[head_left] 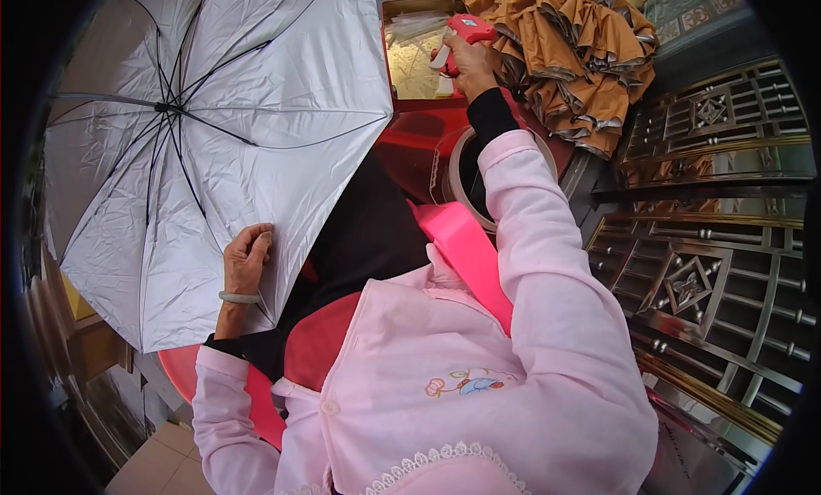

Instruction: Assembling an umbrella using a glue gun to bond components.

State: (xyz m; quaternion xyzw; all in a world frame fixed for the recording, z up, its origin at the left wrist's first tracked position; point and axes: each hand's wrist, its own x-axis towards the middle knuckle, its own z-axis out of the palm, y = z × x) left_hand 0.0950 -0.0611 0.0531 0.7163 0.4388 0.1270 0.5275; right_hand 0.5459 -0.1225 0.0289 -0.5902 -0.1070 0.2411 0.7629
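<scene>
At your far left, a tan box (98,350) stands low beside the umbrella; you cannot see what it contains. Next comes the umbrella (325,76), spread wide with its silvery underside facing you and its black ribs (162,108) meeting at the hub. It fills the upper left, reaching to the edge of your lap. Your left hand (246,260), with a pale bangle (239,297) at the wrist, lies against the silver cloth near the lower right edge. Its fingers are curled, but whether that grip pinches the fabric, I cannot tell.

Ahead of you, right of the umbrella, sits a shallow open-topped box (409,74) with a yellowish inside; clear plastic pieces (419,25) lie toward its far left. Over its right side, your right hand (470,66) has its grip wrapped around a red handheld tool (470,28) with a pale lever. Nearer you, under your right forearm, is a round container (447,183) with a pale rim; its inside is too dark to read. Further right, brown folded cloths (581,50) are heaped beside a metal gate (710,273).
</scene>
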